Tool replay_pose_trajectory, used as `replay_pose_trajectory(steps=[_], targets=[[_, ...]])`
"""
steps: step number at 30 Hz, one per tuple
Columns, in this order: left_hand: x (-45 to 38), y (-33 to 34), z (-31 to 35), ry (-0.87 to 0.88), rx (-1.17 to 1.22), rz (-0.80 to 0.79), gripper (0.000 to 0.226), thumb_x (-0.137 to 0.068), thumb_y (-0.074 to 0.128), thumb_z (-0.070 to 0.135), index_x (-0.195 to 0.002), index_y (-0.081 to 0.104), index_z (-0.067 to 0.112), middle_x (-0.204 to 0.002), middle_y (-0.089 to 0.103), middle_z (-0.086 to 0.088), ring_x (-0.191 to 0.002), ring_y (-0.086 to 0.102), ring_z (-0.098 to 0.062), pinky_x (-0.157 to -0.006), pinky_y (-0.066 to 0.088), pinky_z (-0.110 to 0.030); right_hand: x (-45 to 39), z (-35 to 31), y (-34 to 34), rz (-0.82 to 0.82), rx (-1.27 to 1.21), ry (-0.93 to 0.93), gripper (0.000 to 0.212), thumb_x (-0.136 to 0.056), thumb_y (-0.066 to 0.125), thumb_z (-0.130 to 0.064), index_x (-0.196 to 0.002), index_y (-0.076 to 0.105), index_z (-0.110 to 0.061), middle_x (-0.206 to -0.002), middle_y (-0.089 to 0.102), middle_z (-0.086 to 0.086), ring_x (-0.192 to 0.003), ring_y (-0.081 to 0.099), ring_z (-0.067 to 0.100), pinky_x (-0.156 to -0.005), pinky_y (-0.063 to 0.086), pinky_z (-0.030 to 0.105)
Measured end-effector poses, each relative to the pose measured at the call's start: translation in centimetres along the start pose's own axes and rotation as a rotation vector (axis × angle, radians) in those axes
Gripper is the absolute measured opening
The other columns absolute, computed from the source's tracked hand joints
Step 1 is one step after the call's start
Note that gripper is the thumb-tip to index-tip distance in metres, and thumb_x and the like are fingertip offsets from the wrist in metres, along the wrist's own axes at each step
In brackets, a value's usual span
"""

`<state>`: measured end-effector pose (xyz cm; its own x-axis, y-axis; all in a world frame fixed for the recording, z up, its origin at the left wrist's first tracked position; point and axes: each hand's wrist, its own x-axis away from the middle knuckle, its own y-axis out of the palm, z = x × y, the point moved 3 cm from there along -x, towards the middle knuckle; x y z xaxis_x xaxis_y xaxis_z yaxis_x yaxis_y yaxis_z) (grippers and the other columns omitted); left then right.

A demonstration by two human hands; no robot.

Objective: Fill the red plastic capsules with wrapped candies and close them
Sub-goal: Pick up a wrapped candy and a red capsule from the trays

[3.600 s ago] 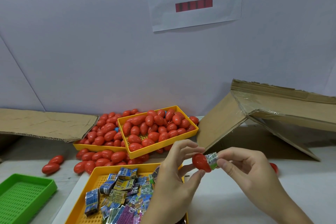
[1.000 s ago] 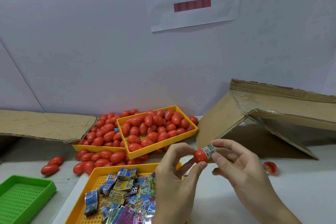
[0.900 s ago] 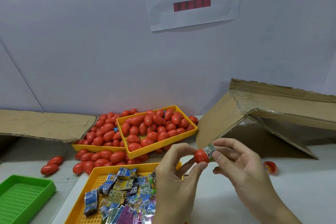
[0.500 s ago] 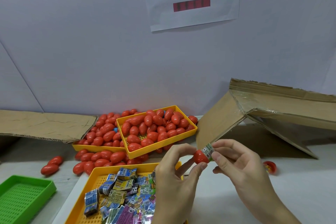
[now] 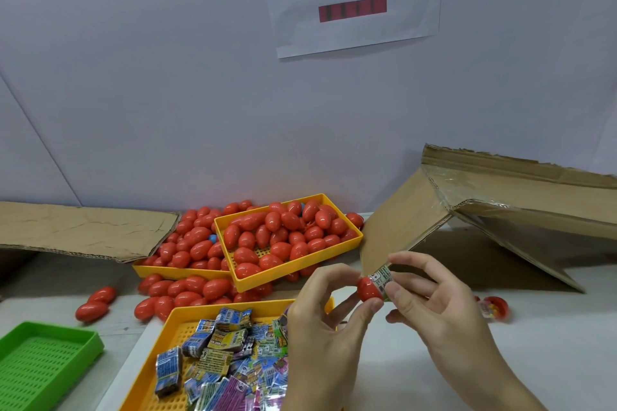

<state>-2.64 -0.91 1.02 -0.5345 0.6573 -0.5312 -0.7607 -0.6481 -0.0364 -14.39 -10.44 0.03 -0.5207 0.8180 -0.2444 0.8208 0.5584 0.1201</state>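
My left hand (image 5: 320, 320) pinches a red capsule half (image 5: 368, 288) between thumb and fingertips, above the table's middle. A wrapped candy (image 5: 381, 278) sticks out of its open end, and my right hand (image 5: 430, 300) pinches that candy with thumb and forefinger. Below my left hand a yellow tray (image 5: 160, 374) holds several wrapped candies (image 5: 217, 344). Another red capsule half (image 5: 495, 307) with something inside lies on the table to the right.
Two yellow trays (image 5: 293, 262) heaped with red capsules (image 5: 280, 237) stand at the back, more capsules spilled around them. A green tray (image 5: 43, 360) sits at the near left. Cardboard sheets (image 5: 83, 230) lie left; a folded cardboard box (image 5: 500, 210) rises at the right.
The candy has gone deeper into the capsule half than 3.6 s ago. Both hands have risen slightly and stayed almost still over the last second.
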Motion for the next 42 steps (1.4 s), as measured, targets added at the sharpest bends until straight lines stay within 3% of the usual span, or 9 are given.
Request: replay_pose_trajectory(steps=[5, 10, 17, 22, 26, 30, 33, 42], targets=[[0.0, -0.1, -0.1, 0.002, -0.018, 0.007, 0.029, -0.067, 0.081, 0.020, -0.091, 0.067, 0.026, -0.090, 0.067, 0.015, -0.095, 0.067, -0.008, -0.076, 0.060, -0.026, 0.1, 0.2, 0.3, -0.023, -0.040, 0.016, 0.048, -0.066, 0.074, -0.032, -0.112, 0.063, -0.024, -0.096, 0.075, 0.007, -0.090, 0.072, 0.024, -0.065, 0.058, 0.029], [-0.2, 0.0, 0.3, 0.061, -0.084, -0.021, 0.033, -0.073, 0.076, 0.019, -0.106, 0.071, 0.025, -0.099, 0.066, 0.015, -0.099, 0.066, -0.010, -0.075, 0.060, -0.025, 0.1, 0.3, 0.4, -0.033, -0.062, 0.018, 0.050, -0.066, 0.075, -0.033, -0.113, 0.061, -0.022, -0.096, 0.076, 0.006, -0.090, 0.072, 0.024, -0.064, 0.058, 0.027], [0.0, 0.1, 0.6, 0.098, -0.147, 0.028, 0.026, -0.072, 0.076, 0.023, -0.097, 0.071, 0.030, -0.091, 0.070, 0.015, -0.094, 0.067, -0.006, -0.070, 0.060, -0.023, 0.0, 0.5, 0.5, -0.018, -0.074, 0.032, 0.051, -0.063, 0.078, -0.035, -0.111, 0.063, -0.028, -0.098, 0.075, -0.001, -0.092, 0.073, 0.020, -0.064, 0.058, 0.026], [0.1, 0.2, 0.4, 0.069, -0.095, 0.055, 0.021, -0.070, 0.079, 0.021, -0.090, 0.072, 0.024, -0.088, 0.069, 0.014, -0.092, 0.068, -0.010, -0.070, 0.060, -0.024, 0.1, 0.5, 0.6, -0.043, -0.113, 0.061, 0.055, -0.060, 0.080, -0.037, -0.112, 0.063, -0.032, -0.102, 0.075, 0.004, -0.095, 0.072, 0.024, -0.066, 0.058, 0.028], [0.2, 0.4, 0.4, -0.020, -0.030, 0.036, 0.017, -0.073, 0.076, 0.030, -0.090, 0.070, 0.030, -0.090, 0.070, 0.015, -0.095, 0.068, -0.008, -0.071, 0.057, -0.018, 0.0, 0.4, 0.5, -0.014, -0.084, 0.052, 0.055, -0.063, 0.078, -0.032, -0.115, 0.060, -0.029, -0.099, 0.075, -0.001, -0.093, 0.072, 0.019, -0.066, 0.059, 0.027], [0.2, 0.3, -0.2, -0.200, 0.092, 0.055, 0.018, -0.076, 0.072, 0.035, -0.093, 0.074, 0.029, -0.089, 0.074, 0.005, -0.088, 0.072, -0.020, -0.070, 0.060, -0.031, 0.2, -0.2, 0.4, -0.005, -0.009, 0.001, 0.055, -0.063, 0.078, -0.030, -0.115, 0.058, -0.027, -0.097, 0.075, -0.002, -0.090, 0.072, 0.019, -0.065, 0.059, 0.028], [0.1, 0.4, -0.5, -0.327, 0.244, 0.028, 0.018, -0.075, 0.072, 0.027, -0.092, 0.079, 0.026, -0.092, 0.076, -0.005, -0.090, 0.074, -0.024, -0.071, 0.061, -0.031, 0.3, -0.4, 0.5, -0.015, 0.018, -0.028, 0.056, -0.063, 0.079, -0.026, -0.115, 0.059, -0.026, -0.097, 0.075, 0.002, -0.091, 0.071, 0.022, -0.067, 0.059, 0.028], [0.2, 0.9, -0.7, -0.485, 0.494, 0.045, 0.031, -0.062, 0.076, 0.032, -0.090, 0.080, 0.018, -0.091, 0.076, -0.015, -0.085, 0.074, -0.023, -0.070, 0.060, -0.027, 0.5, -0.2, 1.0, -0.035, 0.096, -0.058, 0.048, -0.061, 0.076, -0.037, -0.108, 0.067, -0.030, -0.097, 0.075, -0.010, -0.096, 0.069, 0.007, -0.073, 0.054, 0.014]])
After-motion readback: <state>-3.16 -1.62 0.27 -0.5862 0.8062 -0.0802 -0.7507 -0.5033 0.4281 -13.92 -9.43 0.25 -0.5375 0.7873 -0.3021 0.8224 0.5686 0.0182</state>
